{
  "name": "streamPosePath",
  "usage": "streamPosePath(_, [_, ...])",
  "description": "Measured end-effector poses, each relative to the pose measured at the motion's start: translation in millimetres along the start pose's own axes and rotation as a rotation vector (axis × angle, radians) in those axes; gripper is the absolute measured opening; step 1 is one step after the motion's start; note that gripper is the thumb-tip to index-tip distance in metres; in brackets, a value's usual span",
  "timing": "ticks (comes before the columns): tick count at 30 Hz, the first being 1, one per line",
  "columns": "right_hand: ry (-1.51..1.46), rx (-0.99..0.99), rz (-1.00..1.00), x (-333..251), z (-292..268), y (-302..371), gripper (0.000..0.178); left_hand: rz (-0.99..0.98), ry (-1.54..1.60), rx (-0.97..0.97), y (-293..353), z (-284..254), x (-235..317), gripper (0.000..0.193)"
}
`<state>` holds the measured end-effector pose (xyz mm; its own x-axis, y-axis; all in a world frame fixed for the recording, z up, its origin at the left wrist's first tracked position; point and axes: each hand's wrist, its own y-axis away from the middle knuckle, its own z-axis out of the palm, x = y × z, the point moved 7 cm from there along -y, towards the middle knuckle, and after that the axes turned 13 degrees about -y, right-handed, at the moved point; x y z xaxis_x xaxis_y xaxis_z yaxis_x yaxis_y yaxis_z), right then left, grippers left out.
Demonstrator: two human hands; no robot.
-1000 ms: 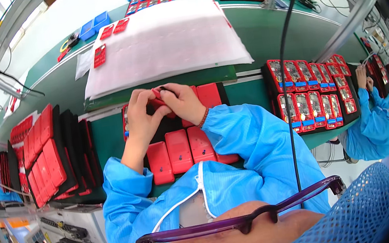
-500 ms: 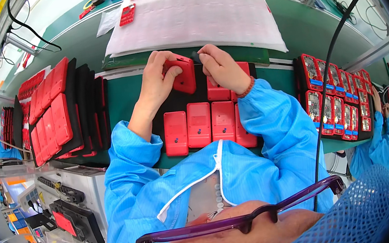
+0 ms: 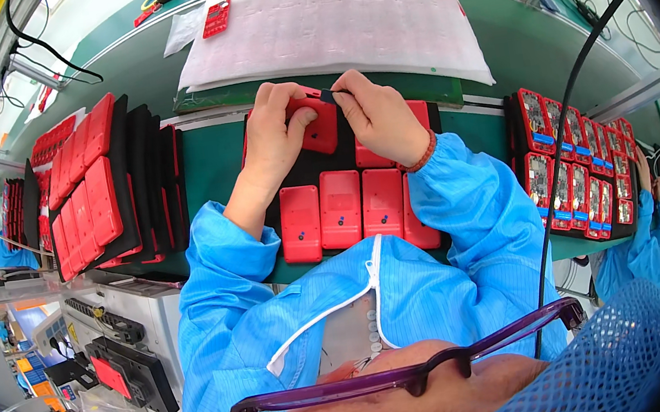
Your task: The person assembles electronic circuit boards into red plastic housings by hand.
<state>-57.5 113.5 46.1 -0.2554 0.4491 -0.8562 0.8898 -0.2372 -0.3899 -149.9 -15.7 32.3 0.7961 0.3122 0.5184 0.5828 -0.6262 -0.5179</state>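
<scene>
My left hand [image 3: 273, 135] is closed on a red plastic casing [image 3: 323, 131], thumb across its face and fingers behind. Pinched in my right hand [image 3: 387, 123] is a small dark piece [image 3: 328, 96], which meets the casing's top edge; its exact kind is too small to make out. Both hands are above a black tray [image 3: 304, 166]. Several red casings lie on that tray in front of me, among them one at the left [image 3: 300, 222] and one beside it [image 3: 340, 205]. My right hand and sleeve partly cover others.
Stacked black trays with red casings [image 3: 104, 201] lean at the left. At the right stand red housings with circuit boards [image 3: 541, 178], crossed by a hanging black cable [image 3: 562, 120]. A white foam sheet [image 3: 324, 21] lies ahead. Another person's sleeve [image 3: 643, 237] shows at far right.
My right hand has moved left and slightly up, bringing the dark piece against the casing's top edge. The casing, still in my left hand, has shifted slightly right.
</scene>
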Motion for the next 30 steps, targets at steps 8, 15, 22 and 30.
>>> streamPosePath(8, [0.150, 0.002, -0.035, -1, -1, 0, 0.013, 0.000, -0.083, 0.021, 1, -4, 5, 0.027])
streamPosePath(15, [0.470, -0.024, 0.027, -13, 0, 5, 0.014, -0.009, -0.069, 0.015, 0, -1, 11, 0.027])
streamPosePath(22, [0.122, -0.027, 0.009, -12, -11, 4, 0.017, -0.125, 0.003, 0.022, 2, -2, -17, 0.023])
streamPosePath(30, [-0.043, 0.019, 0.075, 4, 3, 1, 0.023, -0.269, 0.191, -0.060, 0, 1, -30, 0.021])
